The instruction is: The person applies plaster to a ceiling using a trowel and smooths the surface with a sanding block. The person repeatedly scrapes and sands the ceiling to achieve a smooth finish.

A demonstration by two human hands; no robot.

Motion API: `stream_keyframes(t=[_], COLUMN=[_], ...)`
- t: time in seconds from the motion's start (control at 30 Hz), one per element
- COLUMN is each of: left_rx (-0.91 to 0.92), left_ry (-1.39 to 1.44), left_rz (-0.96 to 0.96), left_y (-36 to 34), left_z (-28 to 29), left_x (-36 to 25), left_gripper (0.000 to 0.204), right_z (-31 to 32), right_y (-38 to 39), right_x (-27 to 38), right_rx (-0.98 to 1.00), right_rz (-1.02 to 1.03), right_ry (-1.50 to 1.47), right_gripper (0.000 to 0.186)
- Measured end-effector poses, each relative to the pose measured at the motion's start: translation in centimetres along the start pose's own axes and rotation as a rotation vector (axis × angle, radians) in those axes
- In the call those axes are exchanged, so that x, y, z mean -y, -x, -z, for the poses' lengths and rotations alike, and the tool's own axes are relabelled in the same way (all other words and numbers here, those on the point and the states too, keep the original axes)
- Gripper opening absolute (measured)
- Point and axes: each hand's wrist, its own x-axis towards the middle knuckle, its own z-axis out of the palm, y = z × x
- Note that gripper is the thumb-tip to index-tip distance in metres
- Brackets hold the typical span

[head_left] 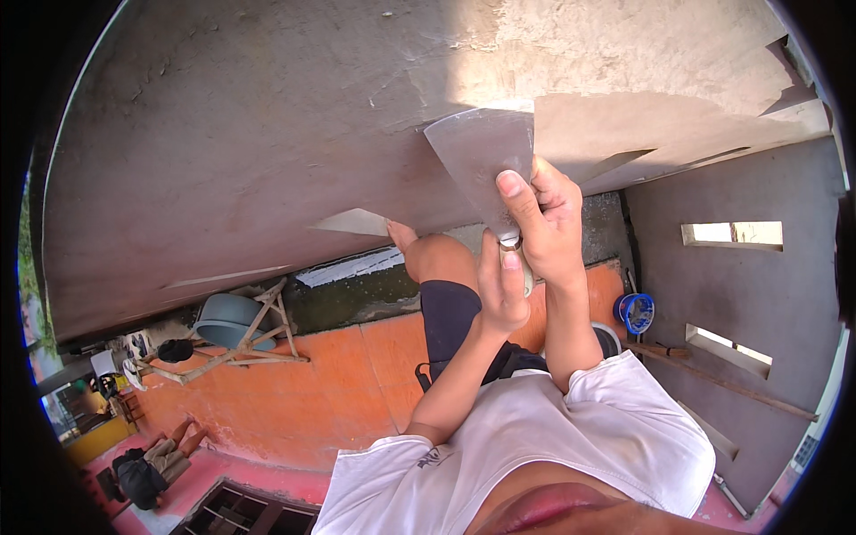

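— What are the fingers doing?

— The left hand (506,290) pinches the neck of a scraper (477,160), with its thumb on top. The right hand (550,218) pinches the blade. Its thumb lies flat on the front, and its other fingers curl round behind. I can't tell how hard they squeeze.

— Where is the scraper?

— At 1 o'clock from the middle of the view. It gets wide at the top, like a fan. Its pale handle points down, and the left hand is wrapped round it.

— Does the wide edge touch the big grey surface (223,134)?

— It is right up close, but I can't tell if they touch. Bright sun falls on the grey there, at 1 o'clock too.

— What is near the arms?

— A white shirt (571,446) at 5 o'clock. A bent leg (444,259) in dark shorts (446,308) is close to the middle.

— And farther out?

— A blue bucket (635,314) is just past 3 o'clock. A grey-blue tub (227,314) is between 8 and 9, by a wooden stand (259,330). Far off at 8 o'clock, another person (143,480) is down low.
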Motion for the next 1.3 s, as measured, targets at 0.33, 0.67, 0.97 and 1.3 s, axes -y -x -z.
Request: stream_keyframes(t=[0.33,0.67,0.97,1.3], left_rx=[-0.013,0.005,0.039,0.033], left_ry=[-0.079,-0.131,-0.07,-0.062], left_rz=[-0.089,-0.297,-0.171,-0.088], left_y=[-1.2,-4.2,-3.7,-2.1], left_z=[0.2,1.7,0.5,1.8], left_x=[-0.8,-1.6,-5.0,-3.7], left_gripper=[0.053,0.058,0.036,0.055], right_z=[0.1,-2.4,-1.2,-1.7], right_y=[-0.4,-1.7,-1.1,0.2], right_x=[-0.8,1.7,1.7,0.8], right_rx=[0.019,0.024,-0.02,-0.034], right_rz=[0.049,0.136,0.094,0.098], right_ry=[-0.022,-0.012,-0.063,0.009], right_gripper=[0.023,0.023,0.027,0.02])
